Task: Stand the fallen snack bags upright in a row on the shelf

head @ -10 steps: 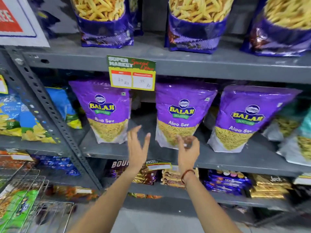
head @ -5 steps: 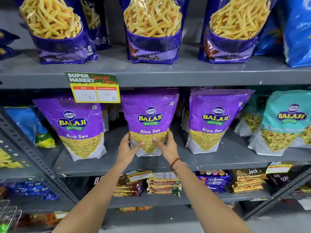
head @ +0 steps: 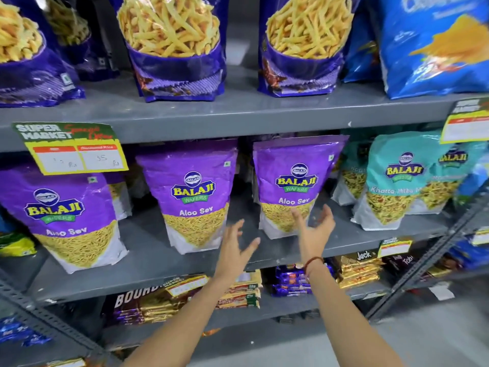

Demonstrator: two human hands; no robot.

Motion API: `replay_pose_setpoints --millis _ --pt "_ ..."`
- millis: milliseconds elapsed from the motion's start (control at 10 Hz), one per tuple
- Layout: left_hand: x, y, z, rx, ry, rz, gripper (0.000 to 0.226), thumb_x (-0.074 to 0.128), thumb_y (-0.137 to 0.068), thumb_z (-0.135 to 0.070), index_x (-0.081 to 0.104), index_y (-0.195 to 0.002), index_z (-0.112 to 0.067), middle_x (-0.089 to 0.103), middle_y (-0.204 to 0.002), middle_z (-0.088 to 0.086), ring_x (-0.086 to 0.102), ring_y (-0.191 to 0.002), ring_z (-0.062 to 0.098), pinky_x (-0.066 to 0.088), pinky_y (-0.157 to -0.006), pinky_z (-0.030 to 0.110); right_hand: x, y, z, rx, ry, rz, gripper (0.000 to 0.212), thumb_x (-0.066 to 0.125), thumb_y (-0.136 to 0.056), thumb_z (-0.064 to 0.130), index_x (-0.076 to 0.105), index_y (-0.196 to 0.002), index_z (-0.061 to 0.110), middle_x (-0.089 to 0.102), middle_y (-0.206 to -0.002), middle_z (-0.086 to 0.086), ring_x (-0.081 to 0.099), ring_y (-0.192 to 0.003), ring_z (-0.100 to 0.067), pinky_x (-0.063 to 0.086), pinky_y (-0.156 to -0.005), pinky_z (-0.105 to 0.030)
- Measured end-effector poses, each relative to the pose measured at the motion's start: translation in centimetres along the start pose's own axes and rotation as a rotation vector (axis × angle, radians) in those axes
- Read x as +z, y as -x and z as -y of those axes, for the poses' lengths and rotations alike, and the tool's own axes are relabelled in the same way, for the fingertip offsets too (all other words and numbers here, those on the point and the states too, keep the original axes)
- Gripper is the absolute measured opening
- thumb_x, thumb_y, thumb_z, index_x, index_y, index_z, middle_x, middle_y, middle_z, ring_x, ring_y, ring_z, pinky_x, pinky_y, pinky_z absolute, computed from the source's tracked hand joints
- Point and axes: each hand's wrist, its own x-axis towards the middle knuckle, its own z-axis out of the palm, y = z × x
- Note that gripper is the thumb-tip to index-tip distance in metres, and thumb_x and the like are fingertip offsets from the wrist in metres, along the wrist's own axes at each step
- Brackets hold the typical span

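Three purple Aloo Sev bags stand upright in a row on the grey middle shelf: a left bag, a middle bag and a right bag. My left hand hovers open, fingers spread, in the gap between the middle and right bags, touching neither. My right hand, with a red thread on its wrist, is open in front of the right bag's lower edge, holding nothing. Teal Balaji bags stand further right on the same shelf.
The upper shelf carries dark blue snack bags and a light blue bag. A yellow price tag hangs from its edge at left, another tag at right. Biscuit packs fill the lower shelf. Slotted uprights frame the bays.
Both hands have let go of the middle Aloo Sev bag and shifted right toward the right bag. The view has moved right as well.
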Motion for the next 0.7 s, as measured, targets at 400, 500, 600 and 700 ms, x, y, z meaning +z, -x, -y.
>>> replay_pose_setpoints --millis 400,500,600,700 --pt "5.6 -4.1 -4.1 -0.111 0.210 0.247 0.086 0.075 -0.075 -0.020 0.023 -0.143 -0.027 0.045 -0.126 -0.013 0.042 -0.117 0.005 0.035 -0.093 0.022 -3.0 -5.1 -0.4 0.011 0.121 0.412 0.075 0.074 -0.067 0.056 0.049 -0.131 0.027 0.063 -0.129 0.003 0.058 -0.117 -0.009 0.049 -0.099 -0.034" --pt "5.3 -4.2 -4.5 -0.120 0.182 0.287 0.086 0.074 -0.077 -0.021 0.021 -0.144 -0.026 0.043 -0.128 -0.012 0.040 -0.119 0.005 0.033 -0.095 0.022 -3.4 -5.3 -0.2 0.002 0.168 0.417 0.076 0.072 -0.067 0.058 0.048 -0.133 0.027 0.062 -0.128 0.004 0.058 -0.117 -0.009 0.048 -0.098 -0.029" --pt "4.7 -4.1 -4.0 -0.068 0.042 0.296 0.082 0.069 -0.081 -0.025 0.020 -0.146 -0.024 0.043 -0.144 -0.001 0.042 -0.131 0.017 0.034 -0.098 0.024 -3.6 -4.6 0.1 -0.008 0.204 0.398 0.067 0.071 -0.077 0.050 0.047 -0.134 0.021 0.061 -0.126 0.005 0.057 -0.113 -0.008 0.044 -0.087 -0.013" --pt "3.6 -3.9 -3.5 0.037 -0.223 0.246 0.073 0.062 -0.085 -0.032 0.023 -0.146 -0.020 0.042 -0.146 0.006 0.040 -0.134 0.024 0.039 -0.102 0.034 -3.5 -3.7 -0.9 -0.080 0.235 0.294 0.054 0.065 -0.085 0.044 0.052 -0.128 0.013 0.062 -0.116 0.001 0.058 -0.109 -0.014 0.043 -0.082 -0.015"
